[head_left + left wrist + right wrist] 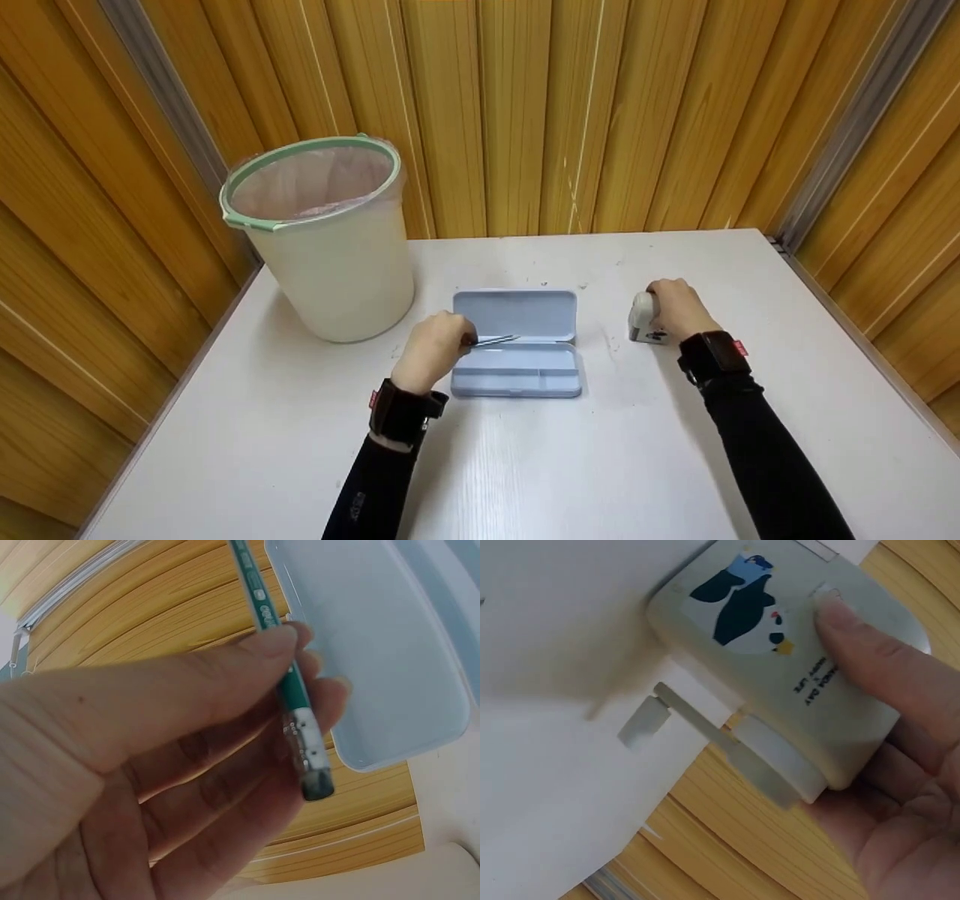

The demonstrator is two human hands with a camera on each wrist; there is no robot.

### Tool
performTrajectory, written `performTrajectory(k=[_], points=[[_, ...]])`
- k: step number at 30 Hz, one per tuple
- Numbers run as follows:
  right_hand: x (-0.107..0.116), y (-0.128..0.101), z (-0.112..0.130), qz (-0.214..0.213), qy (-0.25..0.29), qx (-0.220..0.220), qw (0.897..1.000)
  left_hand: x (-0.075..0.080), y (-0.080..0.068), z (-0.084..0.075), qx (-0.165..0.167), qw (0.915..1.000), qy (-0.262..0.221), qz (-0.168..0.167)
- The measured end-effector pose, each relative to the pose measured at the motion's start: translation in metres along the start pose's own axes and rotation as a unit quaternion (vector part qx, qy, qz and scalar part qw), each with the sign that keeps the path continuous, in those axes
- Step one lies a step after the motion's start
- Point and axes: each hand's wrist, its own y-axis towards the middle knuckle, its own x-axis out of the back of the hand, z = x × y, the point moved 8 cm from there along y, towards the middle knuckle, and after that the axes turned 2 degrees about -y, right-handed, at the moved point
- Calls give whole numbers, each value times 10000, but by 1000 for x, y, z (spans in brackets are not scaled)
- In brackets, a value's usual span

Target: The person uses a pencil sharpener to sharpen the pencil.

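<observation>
Head view: green pencil (495, 341) is pinched in the left hand (433, 351), thumb and fingers curled round its eraser end, tip held over the open blue pencil case (517, 343) at mid-table. White sharpener box (642, 318) with penguin sticker is gripped by the right hand (679, 309), standing on the table (525, 465) right of the case. Lined bin (322, 232) is seen rear left.

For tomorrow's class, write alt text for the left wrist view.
A left hand pinches a green pencil between thumb and fingers, its eraser end lowest in the picture. Beyond it lies an open pale blue pencil case, with wooden wall panels behind.
</observation>
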Motion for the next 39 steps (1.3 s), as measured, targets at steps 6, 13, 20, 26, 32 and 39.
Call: performTrajectory(k=[6, 13, 20, 26, 32, 39], points=[[-1, -15, 17, -85, -136, -88, 9998, 2, -1, 2, 40, 10000, 35, -80], [-1, -37, 35, -68, -248, -101, 9996, 1, -2, 3, 16, 9999, -41, -108], [3, -58, 57, -401, -417, 178, 9982, -3, 0, 4, 61, 10000, -47, -19], [5, -63, 60, -447, -484, 180, 9977, -11, 6, 4, 56, 9999, 65, -123], [2, -61, 59, -342, -565, 133, 9977, -24, 14, -18, -248, 9934, 920, -639], [1, -60, 57, -256, -568, 107, 9980, -48, 24, -56, -732, 9806, 1621, -826]])
